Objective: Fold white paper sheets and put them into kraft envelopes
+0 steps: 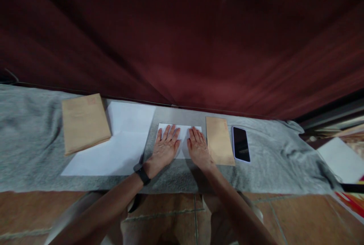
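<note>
A white sheet of paper (183,142), apparently folded, lies on the grey cloth in front of me. My left hand (165,146) rests flat on its left part, palm down, fingers stretched out; a dark watch is on that wrist. Across from it, my right hand (199,147) presses flat on the right part with fingers extended. Just right of that hand lies a single brown envelope (219,140). On the left, a stack of brown envelopes (85,123) sits partly over a larger white sheet (127,138) that shows a crease.
A phone (241,144) with a dark screen lies right of the single envelope. The grey cloth (278,161) covers a long narrow surface. Behind it hangs a dark red curtain (182,47). Papers (342,159) lie at the far right. Below is a tiled floor (167,222).
</note>
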Motion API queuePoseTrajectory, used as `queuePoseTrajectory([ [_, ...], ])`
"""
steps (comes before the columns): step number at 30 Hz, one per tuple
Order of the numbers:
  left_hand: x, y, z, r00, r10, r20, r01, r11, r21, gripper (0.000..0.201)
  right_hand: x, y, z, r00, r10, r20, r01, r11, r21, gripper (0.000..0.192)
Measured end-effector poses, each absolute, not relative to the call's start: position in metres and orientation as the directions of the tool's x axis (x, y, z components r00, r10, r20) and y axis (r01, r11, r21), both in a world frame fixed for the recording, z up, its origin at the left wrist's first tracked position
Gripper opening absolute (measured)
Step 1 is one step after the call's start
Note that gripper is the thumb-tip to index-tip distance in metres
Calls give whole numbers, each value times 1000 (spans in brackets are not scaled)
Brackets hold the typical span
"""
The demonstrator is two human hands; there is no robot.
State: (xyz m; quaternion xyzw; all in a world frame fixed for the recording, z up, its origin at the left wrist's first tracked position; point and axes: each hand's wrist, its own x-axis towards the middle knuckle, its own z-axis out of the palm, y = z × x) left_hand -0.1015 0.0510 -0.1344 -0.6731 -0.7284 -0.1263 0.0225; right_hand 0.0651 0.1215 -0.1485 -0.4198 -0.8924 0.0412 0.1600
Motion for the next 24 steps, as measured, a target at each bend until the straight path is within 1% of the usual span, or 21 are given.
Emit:
queuePoseTrajectory([
  [5,-94,57,-136,-68,975,210,984,31,175,54,55,119,-148,-633,733,249,701,679,-216,51],
  [11,-99,57,-136,-46,972,232,986,7,168,54,56,118,-154,-602,743,292,724,662,-194,51],
  [20,-111,50,-140,-89,965,247,989,56,140,56,67,117,-158,-572,759,311,755,635,-160,54],
  [24,-111,49,-137,-106,969,225,989,79,125,56,67,115,-157,-556,771,311,765,621,-172,54],
])
